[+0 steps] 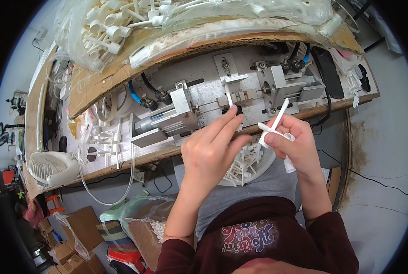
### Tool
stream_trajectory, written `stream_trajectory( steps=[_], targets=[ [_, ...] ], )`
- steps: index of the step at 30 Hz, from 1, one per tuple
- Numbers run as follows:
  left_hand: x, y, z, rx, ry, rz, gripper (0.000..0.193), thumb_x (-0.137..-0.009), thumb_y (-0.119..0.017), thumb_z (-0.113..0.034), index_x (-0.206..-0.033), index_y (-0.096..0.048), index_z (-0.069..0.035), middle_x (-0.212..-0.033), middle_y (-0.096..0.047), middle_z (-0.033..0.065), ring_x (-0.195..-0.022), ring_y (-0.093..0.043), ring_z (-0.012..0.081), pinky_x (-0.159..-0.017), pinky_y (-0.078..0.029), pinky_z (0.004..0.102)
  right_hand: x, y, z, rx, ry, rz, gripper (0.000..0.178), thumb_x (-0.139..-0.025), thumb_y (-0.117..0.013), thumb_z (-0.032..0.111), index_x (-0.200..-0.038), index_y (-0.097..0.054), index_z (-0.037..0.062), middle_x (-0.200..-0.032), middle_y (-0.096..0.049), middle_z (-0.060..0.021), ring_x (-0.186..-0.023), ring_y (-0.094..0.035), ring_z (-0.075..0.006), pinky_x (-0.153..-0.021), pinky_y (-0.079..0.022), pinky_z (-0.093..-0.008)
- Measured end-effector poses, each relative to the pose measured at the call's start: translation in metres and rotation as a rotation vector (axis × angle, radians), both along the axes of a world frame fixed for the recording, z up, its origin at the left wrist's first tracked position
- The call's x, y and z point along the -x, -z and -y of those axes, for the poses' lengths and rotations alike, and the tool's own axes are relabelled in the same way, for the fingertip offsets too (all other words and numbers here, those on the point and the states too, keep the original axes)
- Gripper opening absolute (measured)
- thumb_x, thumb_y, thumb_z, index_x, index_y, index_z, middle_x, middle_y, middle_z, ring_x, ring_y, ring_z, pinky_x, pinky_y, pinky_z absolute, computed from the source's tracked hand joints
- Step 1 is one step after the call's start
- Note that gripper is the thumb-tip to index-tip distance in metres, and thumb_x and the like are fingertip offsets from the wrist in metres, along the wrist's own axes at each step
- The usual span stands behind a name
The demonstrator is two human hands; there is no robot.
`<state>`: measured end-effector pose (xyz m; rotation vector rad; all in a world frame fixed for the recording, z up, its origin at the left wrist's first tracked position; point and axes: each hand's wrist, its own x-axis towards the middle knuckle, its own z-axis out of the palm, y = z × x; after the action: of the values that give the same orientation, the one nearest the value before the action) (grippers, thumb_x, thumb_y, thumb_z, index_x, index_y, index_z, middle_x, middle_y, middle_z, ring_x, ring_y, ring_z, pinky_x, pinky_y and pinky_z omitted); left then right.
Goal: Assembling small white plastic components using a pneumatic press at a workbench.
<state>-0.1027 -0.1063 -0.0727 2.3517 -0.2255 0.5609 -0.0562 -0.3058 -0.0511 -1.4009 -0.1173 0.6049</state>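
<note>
My right hand is closed around several white plastic caps with long stems, which point different ways between thumb and fingers. My left hand reaches over the bench edge with its fingers stretched out and the thumb apart. Its fingertips are at the near end of a white stemmed piece lying in the middle of a metal clamping fixture; whether they touch it I cannot tell. Below the hands, a round white tray on my lap holds many similar white pieces, partly hidden by my left hand.
Pneumatic cylinders flank the fixture, left and right. A cardboard shelf bears bagged white caps. A black phone lies at the right; a white fan and a looping clear hose are on the left.
</note>
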Motion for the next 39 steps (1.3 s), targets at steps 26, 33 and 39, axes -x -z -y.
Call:
stream_trajectory(
  steps=[26, 33, 39],
  targets=[
    [-0.002, -0.003, 0.004, -0.287, -0.082, 0.096, 0.028, -0.074, -0.083, -0.012, -0.101, -0.076, -0.007, -0.114, -0.074, 0.0022, -0.060, -0.062, 0.0171, -0.059, -0.049, 0.0275, 0.010, 0.017, -0.011, -0.254, 0.252, 0.195, 0.031, -0.110, -0.045, 0.028, -0.088, -0.048, 0.0065, -0.069, -0.040, 0.0030, -0.060, -0.037, -0.0051, -0.055, -0.031, -0.0213],
    [0.018, -0.015, 0.011, 0.624, 0.230, -0.253, 0.038, -0.070, -0.087, 0.001, -0.106, -0.074, -0.001, -0.110, -0.073, 0.0120, -0.074, -0.072, 0.0125, -0.066, -0.057, 0.0247, 0.015, 0.019, -0.019, -0.051, 0.328, 0.597, 0.029, -0.111, -0.039, 0.027, -0.091, -0.042, 0.0068, -0.076, -0.040, -0.0008, -0.065, -0.036, -0.0074, -0.056, -0.031, -0.0227],
    [0.028, -0.009, 0.019, 0.896, 0.330, -0.265, 0.038, -0.074, -0.081, 0.011, -0.110, -0.070, 0.007, -0.114, -0.065, 0.0160, -0.095, -0.071, 0.0211, -0.080, -0.064, 0.0306, 0.016, 0.021, -0.038, -0.051, 0.230, 0.778, 0.030, -0.111, -0.036, 0.030, -0.093, -0.043, 0.0062, -0.077, -0.043, -0.0034, -0.066, -0.038, -0.0102, -0.059, -0.034, -0.0250]
  ],
)
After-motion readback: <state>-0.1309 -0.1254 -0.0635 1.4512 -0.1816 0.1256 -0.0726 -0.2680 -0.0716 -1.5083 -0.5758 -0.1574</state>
